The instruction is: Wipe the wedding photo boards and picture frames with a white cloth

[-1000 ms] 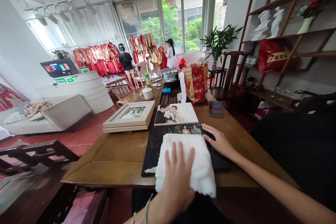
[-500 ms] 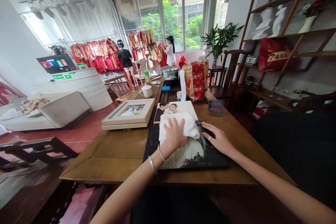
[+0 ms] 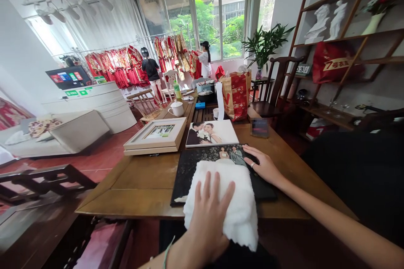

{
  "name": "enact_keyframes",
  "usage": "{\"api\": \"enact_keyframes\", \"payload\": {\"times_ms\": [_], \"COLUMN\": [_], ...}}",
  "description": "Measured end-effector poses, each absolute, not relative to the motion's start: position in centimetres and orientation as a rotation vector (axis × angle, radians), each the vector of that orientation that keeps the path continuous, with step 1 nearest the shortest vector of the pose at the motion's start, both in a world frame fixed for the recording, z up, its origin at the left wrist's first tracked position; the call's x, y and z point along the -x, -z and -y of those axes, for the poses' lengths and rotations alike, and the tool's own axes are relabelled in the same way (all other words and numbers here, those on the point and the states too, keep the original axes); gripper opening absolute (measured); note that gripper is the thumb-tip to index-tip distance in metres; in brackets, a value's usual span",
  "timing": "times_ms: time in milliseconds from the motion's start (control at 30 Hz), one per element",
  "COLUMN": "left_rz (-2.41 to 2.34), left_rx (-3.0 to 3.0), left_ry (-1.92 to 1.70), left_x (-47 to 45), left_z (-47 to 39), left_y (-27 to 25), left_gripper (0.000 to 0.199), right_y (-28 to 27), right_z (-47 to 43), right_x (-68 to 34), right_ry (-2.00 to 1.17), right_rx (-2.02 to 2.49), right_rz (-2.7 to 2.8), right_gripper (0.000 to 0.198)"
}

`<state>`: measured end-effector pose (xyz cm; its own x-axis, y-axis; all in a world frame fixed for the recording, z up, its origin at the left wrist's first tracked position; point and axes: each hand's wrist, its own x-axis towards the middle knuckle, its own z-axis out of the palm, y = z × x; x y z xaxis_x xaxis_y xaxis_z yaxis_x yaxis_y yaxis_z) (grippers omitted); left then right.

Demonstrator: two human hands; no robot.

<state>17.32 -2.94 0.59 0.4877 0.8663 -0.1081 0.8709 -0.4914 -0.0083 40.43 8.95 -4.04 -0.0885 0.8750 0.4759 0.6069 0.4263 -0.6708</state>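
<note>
My left hand (image 3: 208,208) lies flat with fingers spread on a folded white towel (image 3: 242,197). Beneath the towel is a black photo panel (image 3: 192,157) showing a couple in wedding clothes; the towel covers its lower middle and hangs past the table's near edge. With fingers stretched out, my right hand (image 3: 265,167) rests on the panel's right edge. Just behind it lies a lighter wedding photo panel (image 3: 232,132). To the left sit stacked cream picture frames (image 3: 178,135).
The wooden table (image 3: 132,176) also bears a white lidded mug (image 3: 177,109), a blue box (image 3: 200,105), a paper bag (image 3: 238,96) and a small dark stand (image 3: 259,127). Two people stand by racks of red garments (image 3: 116,67). A wooden chair (image 3: 277,88) is at the right.
My left hand has pulled the towel toward me, from the panel's upper part down over its near edge. The pictured couple is now uncovered. My right hand stays at the right edge.
</note>
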Motion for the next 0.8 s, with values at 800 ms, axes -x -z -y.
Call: {"api": "enact_keyframes", "payload": {"times_ms": [800], "left_rz": [-1.498], "left_rx": [-2.682], "left_ry": [0.03], "left_x": [-15.5], "left_z": [3.0], "left_y": [-0.5], "left_gripper": [0.101], "right_y": [3.7], "right_z": [-8.8], "right_x": [-40.3], "right_ry": [-0.399], "right_rx": [1.322], "right_rz": [1.816], "right_gripper": [0.039]}}
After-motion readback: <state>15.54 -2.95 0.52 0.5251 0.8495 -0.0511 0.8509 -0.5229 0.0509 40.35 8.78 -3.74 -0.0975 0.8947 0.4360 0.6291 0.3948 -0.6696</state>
